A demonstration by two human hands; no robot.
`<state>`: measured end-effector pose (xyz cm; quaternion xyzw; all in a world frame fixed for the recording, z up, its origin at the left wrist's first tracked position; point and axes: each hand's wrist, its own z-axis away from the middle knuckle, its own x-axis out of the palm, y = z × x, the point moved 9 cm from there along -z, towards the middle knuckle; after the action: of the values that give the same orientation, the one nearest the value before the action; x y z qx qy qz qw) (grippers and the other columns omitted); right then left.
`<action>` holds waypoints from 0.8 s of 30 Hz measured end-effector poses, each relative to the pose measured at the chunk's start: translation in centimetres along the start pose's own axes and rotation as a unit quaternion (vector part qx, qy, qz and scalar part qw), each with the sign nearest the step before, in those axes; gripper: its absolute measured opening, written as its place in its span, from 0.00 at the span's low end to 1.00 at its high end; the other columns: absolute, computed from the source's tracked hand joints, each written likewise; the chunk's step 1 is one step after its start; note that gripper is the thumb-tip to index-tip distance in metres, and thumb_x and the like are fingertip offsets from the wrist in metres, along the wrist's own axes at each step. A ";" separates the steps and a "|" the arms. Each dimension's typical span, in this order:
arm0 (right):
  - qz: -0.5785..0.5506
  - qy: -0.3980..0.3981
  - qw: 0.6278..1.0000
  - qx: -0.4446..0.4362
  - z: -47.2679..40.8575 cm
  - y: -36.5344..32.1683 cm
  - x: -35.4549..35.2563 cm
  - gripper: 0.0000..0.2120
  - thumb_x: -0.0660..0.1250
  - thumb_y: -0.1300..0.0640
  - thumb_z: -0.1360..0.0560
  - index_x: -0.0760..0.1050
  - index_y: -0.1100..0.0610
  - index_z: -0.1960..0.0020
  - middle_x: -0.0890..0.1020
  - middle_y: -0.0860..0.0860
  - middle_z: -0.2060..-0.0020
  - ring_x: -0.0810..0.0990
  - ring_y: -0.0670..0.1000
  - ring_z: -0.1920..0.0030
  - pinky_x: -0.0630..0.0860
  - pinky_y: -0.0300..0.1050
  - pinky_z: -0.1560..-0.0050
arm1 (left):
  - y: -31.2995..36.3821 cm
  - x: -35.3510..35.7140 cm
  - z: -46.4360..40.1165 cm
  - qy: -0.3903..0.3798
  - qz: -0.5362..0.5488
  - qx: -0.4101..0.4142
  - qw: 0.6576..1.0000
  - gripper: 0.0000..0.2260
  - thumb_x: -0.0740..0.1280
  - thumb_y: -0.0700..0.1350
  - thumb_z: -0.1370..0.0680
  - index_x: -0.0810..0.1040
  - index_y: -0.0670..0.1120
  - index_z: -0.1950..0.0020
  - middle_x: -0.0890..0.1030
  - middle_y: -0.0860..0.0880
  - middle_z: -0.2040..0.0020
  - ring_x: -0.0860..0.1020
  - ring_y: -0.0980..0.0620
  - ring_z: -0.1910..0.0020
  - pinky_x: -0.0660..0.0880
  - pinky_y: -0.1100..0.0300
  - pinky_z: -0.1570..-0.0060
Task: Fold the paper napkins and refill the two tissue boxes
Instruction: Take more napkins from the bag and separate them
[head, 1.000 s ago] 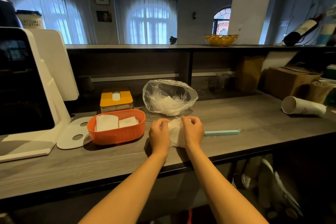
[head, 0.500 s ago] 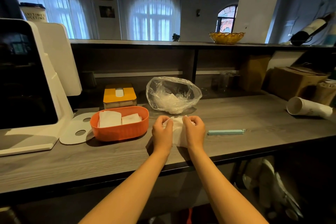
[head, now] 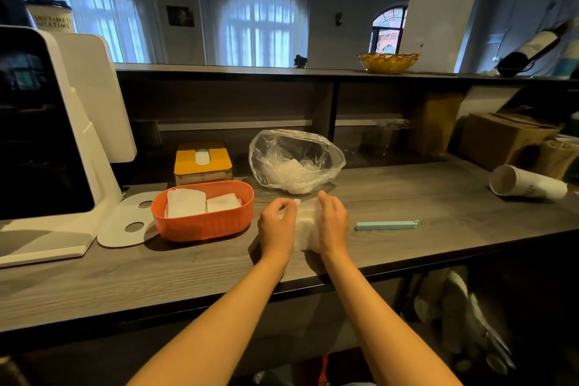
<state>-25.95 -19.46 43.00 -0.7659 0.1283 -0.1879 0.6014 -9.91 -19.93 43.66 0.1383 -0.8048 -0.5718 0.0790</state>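
counter: grey wood top running across the middle of the frame, dim room with curtained windows up top
white machine: big, far left
plastic bag: clear, crumpled, centre, just above the hands
orange box: left of centre, folded napkins inside
yellow-lid box: right behind the orange one
napkin: white, flat on the counter between both hands
left hand: fingers curled, pinching the napkin's top left edge
right hand: fingers bent down on its right side, looks like gripping it
blue clip: right of the hands
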 end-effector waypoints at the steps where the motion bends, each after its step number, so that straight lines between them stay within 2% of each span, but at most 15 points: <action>1: -0.007 0.012 1.000 0.004 -0.1 0.1 -0.2 0.13 0.62 0.49 0.18 0.76 0.55 0.57 0.79 0.51 0.61 0.78 0.52 0.58 0.75 0.49 0.56 | -0.2 0.4 -0.3 -0.024 -0.014 0.009 1.000 0.05 0.67 0.43 0.20 0.82 0.48 0.53 0.82 0.51 0.55 0.80 0.53 0.51 0.72 0.67 0.57; 3: -0.009 0.021 1.000 0.019 -0.1 0.2 -0.5 0.14 0.61 0.48 0.18 0.77 0.54 0.59 0.80 0.52 0.61 0.80 0.54 0.57 0.77 0.53 0.54 | -0.5 0.7 -0.7 -0.059 -0.003 0.010 0.998 0.05 0.67 0.43 0.20 0.82 0.51 0.52 0.82 0.52 0.48 0.79 0.52 0.44 0.73 0.63 0.49; 5: 0.004 -0.011 1.000 0.019 0.1 0.1 0.2 0.16 0.61 0.48 0.18 0.78 0.54 0.59 0.81 0.52 0.63 0.81 0.54 0.58 0.77 0.53 0.55 | -0.1 1.2 -0.6 -0.110 0.011 0.014 0.994 0.07 0.66 0.44 0.19 0.80 0.56 0.52 0.79 0.56 0.41 0.76 0.53 0.37 0.71 0.58 0.40; 7: -0.002 -0.027 0.999 0.017 0.3 -0.1 0.5 0.17 0.61 0.49 0.18 0.78 0.55 0.61 0.81 0.51 0.65 0.80 0.52 0.61 0.75 0.51 0.58 | 0.4 1.6 -0.5 -0.172 -0.006 0.033 0.984 0.02 0.66 0.49 0.19 0.78 0.55 0.48 0.74 0.57 0.37 0.72 0.55 0.33 0.69 0.58 0.36; 9: -0.008 -0.014 1.000 0.026 0.2 0.1 0.2 0.18 0.59 0.48 0.18 0.77 0.56 0.60 0.80 0.53 0.63 0.80 0.53 0.60 0.75 0.51 0.58 | 0.6 2.1 -0.2 -0.250 -0.047 0.053 0.966 0.16 0.67 0.57 0.24 0.75 0.53 0.38 0.75 0.56 0.36 0.73 0.56 0.34 0.70 0.59 0.38; 11: -0.016 -0.009 0.999 0.037 -0.1 0.7 0.1 0.18 0.58 0.45 0.18 0.76 0.56 0.58 0.80 0.56 0.60 0.80 0.56 0.57 0.74 0.51 0.56 | 0.1 2.5 0.0 -0.318 -0.123 0.050 0.939 0.28 0.69 0.61 0.28 0.71 0.55 0.31 0.75 0.55 0.36 0.74 0.56 0.37 0.73 0.58 0.39; 14: -0.031 -0.018 0.998 0.048 -0.3 1.1 0.4 0.20 0.58 0.43 0.19 0.78 0.59 0.52 0.82 0.60 0.55 0.82 0.59 0.52 0.77 0.53 0.53 | -0.1 2.5 0.1 -0.374 -0.192 0.060 0.905 0.33 0.76 0.57 0.29 0.67 0.57 0.26 0.75 0.56 0.37 0.75 0.56 0.39 0.75 0.57 0.40; 16: -0.048 -0.021 0.997 0.059 -0.3 1.1 0.3 0.21 0.57 0.44 0.17 0.78 0.59 0.51 0.83 0.61 0.53 0.82 0.59 0.51 0.79 0.54 0.51 | 0.4 2.1 -0.2 -0.379 -0.203 0.070 0.900 0.30 0.77 0.51 0.27 0.69 0.55 0.28 0.76 0.56 0.39 0.76 0.56 0.41 0.76 0.58 0.42; 19: -0.073 -0.040 0.993 0.081 -0.6 1.5 0.2 0.25 0.54 0.44 0.17 0.79 0.63 0.47 0.84 0.61 0.55 0.84 0.57 0.54 0.79 0.52 0.52 | 0.9 0.9 -1.4 -0.348 -0.174 0.068 0.919 0.18 0.76 0.47 0.26 0.77 0.54 0.37 0.81 0.56 0.46 0.79 0.55 0.47 0.78 0.57 0.45; 22: -0.053 -0.108 0.988 0.093 -0.6 1.8 0.7 0.27 0.56 0.43 0.18 0.80 0.65 0.46 0.85 0.62 0.54 0.84 0.58 0.54 0.79 0.52 0.52 | 0.2 -0.5 -2.3 -0.312 -0.103 0.005 0.944 0.16 0.74 0.44 0.24 0.79 0.50 0.38 0.83 0.52 0.47 0.81 0.52 0.46 0.79 0.55 0.46; 24: -0.041 -0.138 0.984 0.109 -0.6 1.8 0.4 0.20 0.61 0.47 0.19 0.81 0.64 0.48 0.84 0.59 0.57 0.82 0.56 0.57 0.77 0.49 0.57 | -0.4 -1.0 -2.2 -0.305 -0.038 -0.051 0.950 0.14 0.73 0.42 0.23 0.79 0.50 0.39 0.84 0.50 0.46 0.82 0.50 0.46 0.78 0.56 0.49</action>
<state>-25.77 -20.55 41.43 -0.7192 -0.0086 -0.1181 0.6846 -8.26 -21.66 44.03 -0.0158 -0.7546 -0.6294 -0.1850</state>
